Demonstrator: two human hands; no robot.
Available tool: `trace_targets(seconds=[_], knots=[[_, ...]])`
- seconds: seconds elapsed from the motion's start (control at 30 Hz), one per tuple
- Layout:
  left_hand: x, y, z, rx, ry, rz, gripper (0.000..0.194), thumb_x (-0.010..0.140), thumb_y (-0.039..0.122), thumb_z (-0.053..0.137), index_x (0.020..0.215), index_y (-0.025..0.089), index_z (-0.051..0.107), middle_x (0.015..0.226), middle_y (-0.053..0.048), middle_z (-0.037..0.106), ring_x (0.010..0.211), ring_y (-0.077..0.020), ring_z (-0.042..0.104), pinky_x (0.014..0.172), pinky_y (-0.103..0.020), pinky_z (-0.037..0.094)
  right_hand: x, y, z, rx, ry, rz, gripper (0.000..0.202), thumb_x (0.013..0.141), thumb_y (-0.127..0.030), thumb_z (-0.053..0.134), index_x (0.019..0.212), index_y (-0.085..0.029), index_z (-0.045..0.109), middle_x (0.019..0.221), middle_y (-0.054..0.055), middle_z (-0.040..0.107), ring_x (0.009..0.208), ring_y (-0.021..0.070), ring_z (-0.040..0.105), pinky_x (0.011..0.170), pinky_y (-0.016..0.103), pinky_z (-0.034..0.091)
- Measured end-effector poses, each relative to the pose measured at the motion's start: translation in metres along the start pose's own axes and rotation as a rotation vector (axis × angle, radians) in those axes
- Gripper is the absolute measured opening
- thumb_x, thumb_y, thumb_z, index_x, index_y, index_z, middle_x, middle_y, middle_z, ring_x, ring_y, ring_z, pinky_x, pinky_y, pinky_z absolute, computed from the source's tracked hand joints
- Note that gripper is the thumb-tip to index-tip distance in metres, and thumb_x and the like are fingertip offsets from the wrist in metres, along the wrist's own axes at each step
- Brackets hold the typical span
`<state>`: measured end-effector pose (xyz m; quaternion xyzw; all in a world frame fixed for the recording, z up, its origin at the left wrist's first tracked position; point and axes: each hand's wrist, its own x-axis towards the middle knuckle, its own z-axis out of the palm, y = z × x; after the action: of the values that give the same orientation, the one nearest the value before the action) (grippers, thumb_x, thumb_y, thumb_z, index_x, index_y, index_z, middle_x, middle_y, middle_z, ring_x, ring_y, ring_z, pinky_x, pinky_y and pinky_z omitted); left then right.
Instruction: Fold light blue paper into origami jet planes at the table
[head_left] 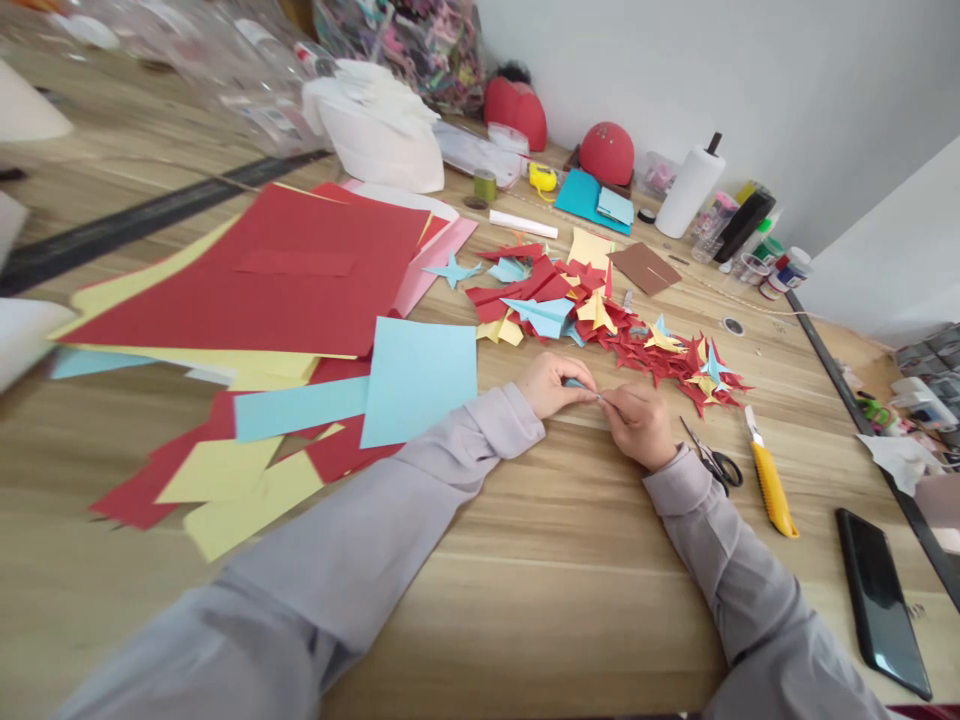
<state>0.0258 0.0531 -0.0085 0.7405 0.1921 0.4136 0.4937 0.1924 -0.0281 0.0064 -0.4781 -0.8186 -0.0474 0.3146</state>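
A small folded piece of blue paper (574, 383) is pinched between my two hands above the middle of the table, mostly hidden by the fingers. My left hand (553, 385) grips it from the left side, fingers closed. From the right, my right hand (637, 415) pinches its other end at the fingertips. Just beyond them lies a long pile of folded paper stars (645, 350), mostly red, with some yellow and light blue ones. A flat light blue square sheet (424, 375) rests left of my left hand, partly over a blue strip (300, 408).
Black-handled scissors (716, 465), a yellow utility knife (772, 485) and a dark phone (881, 600) lie on the right. Large red sheets (255, 270) and yellow scraps (255, 500) cover the left. Along the back stand a white roll (690, 190), bottles and a tape measure (542, 178).
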Motion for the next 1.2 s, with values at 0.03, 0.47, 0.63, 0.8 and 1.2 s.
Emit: trace_targets(seconds=[0.03, 0.47, 0.63, 0.8, 1.2], knots=[[0.0, 0.0, 0.0, 0.0, -0.001, -0.004, 0.012, 0.065, 0.027, 0.073, 0.064, 0.015, 0.071, 0.069, -0.005, 0.067, 0.064, -0.0137, 0.06, 0.062, -0.024, 0.045, 0.0, -0.001, -0.001, -0.005, 0.004, -0.006, 0.021, 0.088, -0.022, 0.048, 0.075, -0.017, 0.064, 0.063, 0.005, 0.061, 0.063, 0.0147, 0.056, 0.059, 0.025, 0.04], [0.004, -0.001, -0.004, -0.025, 0.067, -0.203, 0.022, 0.057, 0.033, 0.078, 0.067, 0.014, 0.072, 0.06, -0.004, 0.067, 0.053, -0.0127, 0.057, 0.051, -0.022, 0.043, -0.003, 0.002, 0.004, -0.02, 0.039, 0.026, 0.019, 0.089, -0.023, 0.047, 0.085, -0.017, 0.065, 0.071, 0.006, 0.064, 0.069, 0.0156, 0.058, 0.063, 0.027, 0.044], [0.006, 0.0, -0.005, -0.097, 0.067, -0.158, 0.02, 0.053, 0.033, 0.08, 0.058, 0.016, 0.071, 0.062, -0.004, 0.069, 0.057, -0.0145, 0.061, 0.056, -0.024, 0.047, -0.003, 0.004, 0.006, -0.008, -0.007, 0.061, 0.022, 0.089, -0.027, 0.047, 0.101, -0.017, 0.062, 0.086, 0.009, 0.067, 0.082, 0.0189, 0.061, 0.071, 0.03, 0.048], [0.007, -0.004, -0.003, -0.101, 0.072, -0.197, 0.021, 0.051, 0.034, 0.08, 0.057, 0.016, 0.071, 0.06, -0.004, 0.068, 0.054, -0.0139, 0.06, 0.053, -0.024, 0.047, -0.005, 0.002, 0.011, -0.058, 0.005, 0.067, 0.025, 0.09, -0.021, 0.042, 0.093, -0.016, 0.065, 0.079, 0.009, 0.067, 0.076, 0.0182, 0.061, 0.069, 0.029, 0.049], [0.002, 0.008, -0.006, -0.234, 0.159, -0.275, 0.027, 0.055, 0.038, 0.078, 0.065, 0.013, 0.072, 0.065, -0.006, 0.069, 0.054, -0.0143, 0.061, 0.056, -0.026, 0.052, -0.005, -0.005, 0.015, 0.061, 0.099, 0.162, 0.023, 0.09, -0.027, 0.045, 0.097, -0.016, 0.064, 0.085, 0.009, 0.068, 0.081, 0.018, 0.063, 0.073, 0.029, 0.05]])
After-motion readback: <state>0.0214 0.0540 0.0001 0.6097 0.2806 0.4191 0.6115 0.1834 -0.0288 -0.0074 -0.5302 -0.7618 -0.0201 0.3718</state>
